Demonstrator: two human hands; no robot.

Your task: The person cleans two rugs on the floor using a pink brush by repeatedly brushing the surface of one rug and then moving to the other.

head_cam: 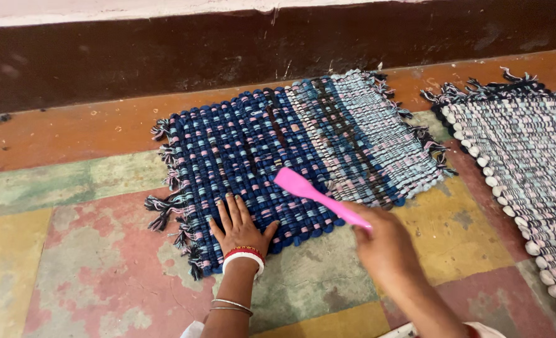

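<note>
Hands at work on blue woven mat [278,150], floor level.
Left hand [239,228] lies flat, fingers spread, on the mat's 6 o'clock edge. Right hand [384,244] is closed around a pink brush [315,194] over the mat. Pale woven mat [528,163] lies at 3 o'clock, apart; dark wall base [165,56] at 12.

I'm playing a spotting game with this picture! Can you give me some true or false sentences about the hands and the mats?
1. The left hand lies flat on the blue mat. True.
2. The right hand holds a green brush. False: it holds a pink spatula.
3. A second mat lies to the right. True.
4. The spatula's flat end is over the bare floor. False: it is over the blue mat.
5. The left wrist has no jewellery. False: it wears bangles.
</note>
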